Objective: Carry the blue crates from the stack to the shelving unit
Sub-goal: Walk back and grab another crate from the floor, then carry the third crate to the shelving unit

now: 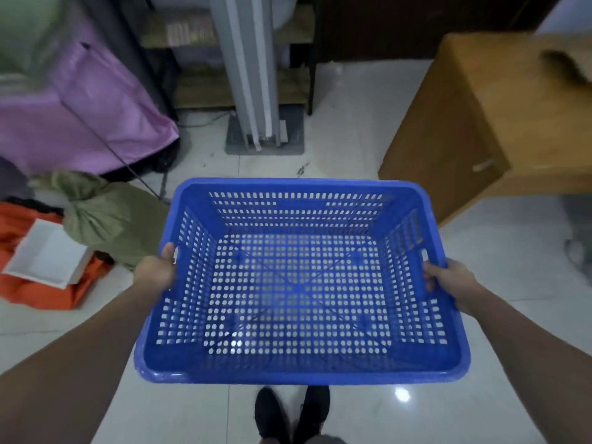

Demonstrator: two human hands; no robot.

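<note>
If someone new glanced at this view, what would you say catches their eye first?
The bright blue perforated plastic crate fills the middle, gripped at its side rims by the left hand and the right hand above a glossy white tiled floor. Next come the pink fabric cover at upper left and the wooden cabinet at right.

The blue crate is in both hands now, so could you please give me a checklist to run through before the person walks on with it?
1. Left hand grip on the crate's left rim: ok, fingers curl round it by the handle slot.
2. Right hand grip on the right rim: ok.
3. Blue crate held level: ok, roughly level.
4. Crate empty: ok, white floor shows through the holes.
5. Floor straight ahead: not ok, a grey post base stands there; the olive bag lies left and the wooden cabinet stands right.
6. Free shelf space: cannot tell, shelves behind the post are blurred.
</note>
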